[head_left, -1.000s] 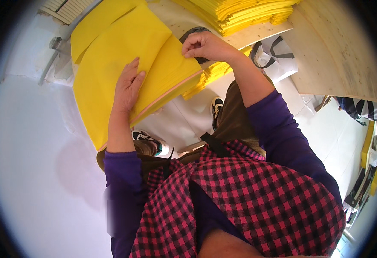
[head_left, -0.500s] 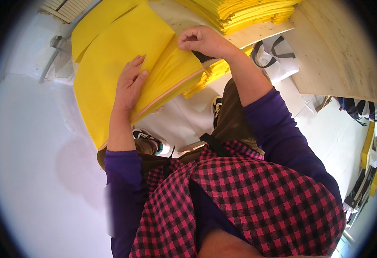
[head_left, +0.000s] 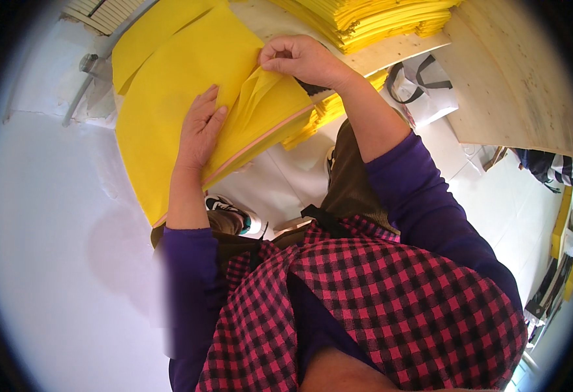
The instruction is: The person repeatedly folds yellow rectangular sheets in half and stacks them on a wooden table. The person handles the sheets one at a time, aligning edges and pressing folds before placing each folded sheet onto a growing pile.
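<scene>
Wide yellow fabric sheets lie spread at the table's near edge, one partly over another. My left hand rests on the yellow fabric, palm down, its fingers stretched out and thumb apart. Farther right, my right hand pinches an edge of the yellow fabric between thumb and fingers. Between the two hands the cloth is drawn up into loose folds. A small dark object shows partly beneath my right wrist; its kind is hidden.
Thick stacks of folded yellow fabric stand at the back right beside a wooden board. A white bag with dark handles sits below. On the left is a white wall with a metal pipe.
My right hand has moved slightly left, pulling the fabric edge with it, and the folds between my hands have grown. My left hand stays nearly in place.
</scene>
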Available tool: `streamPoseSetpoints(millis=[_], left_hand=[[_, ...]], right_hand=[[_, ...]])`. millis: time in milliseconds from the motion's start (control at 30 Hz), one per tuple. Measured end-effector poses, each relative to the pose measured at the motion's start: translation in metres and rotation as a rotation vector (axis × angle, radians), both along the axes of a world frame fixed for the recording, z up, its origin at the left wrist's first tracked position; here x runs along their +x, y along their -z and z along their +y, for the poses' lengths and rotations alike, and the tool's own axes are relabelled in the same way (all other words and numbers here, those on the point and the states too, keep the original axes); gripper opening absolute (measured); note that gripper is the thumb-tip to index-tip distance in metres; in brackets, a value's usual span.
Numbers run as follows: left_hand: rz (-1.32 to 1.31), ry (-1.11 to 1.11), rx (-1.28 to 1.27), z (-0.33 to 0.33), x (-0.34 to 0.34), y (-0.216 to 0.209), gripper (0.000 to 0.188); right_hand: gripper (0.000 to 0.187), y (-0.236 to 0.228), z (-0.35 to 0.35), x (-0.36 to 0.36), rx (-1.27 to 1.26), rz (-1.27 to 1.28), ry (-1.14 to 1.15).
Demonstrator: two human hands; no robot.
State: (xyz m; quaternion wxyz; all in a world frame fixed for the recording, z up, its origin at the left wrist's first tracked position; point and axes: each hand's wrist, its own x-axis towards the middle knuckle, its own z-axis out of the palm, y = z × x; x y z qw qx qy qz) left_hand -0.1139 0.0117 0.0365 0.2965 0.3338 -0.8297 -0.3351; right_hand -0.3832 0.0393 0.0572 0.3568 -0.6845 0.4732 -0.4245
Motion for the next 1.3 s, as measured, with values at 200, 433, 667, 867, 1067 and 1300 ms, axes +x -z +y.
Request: streamPoseSetpoints(millis=[200,433,667,867,1067,1300], left_hand=[[-0.015,-0.021,-0.004,0.0,-0.001,0.0,0.03],[0.01,-0.002,0.007,0.004,-0.003,-0.004,0.029],[-0.001,-0.009,-0.004,0.005,-0.003,-0.005,0.029],[0.003,-0.004,0.006,0.005,-0.004,-0.006,0.029],[0.01,-0.017,0.024,0.006,-0.003,-0.006,0.029],[-0.009,0.065,-0.018,0.003,0.0,-0.008,0.048]], right_hand=[[0.009,0.0,0.001,0.002,0.017,-0.063,-0.008],[0.007,-0.001,0.002,0.006,0.098,-0.177,-0.01],[0.008,-0.002,0.003,0.006,0.107,-0.161,0.0],[0.008,0.003,-0.001,0.006,0.085,-0.189,-0.017],[0.009,0.004,-0.001,0.006,0.049,-0.219,-0.01],[0.009,0.001,-0.003,0.013,0.039,-0.244,0.031]])
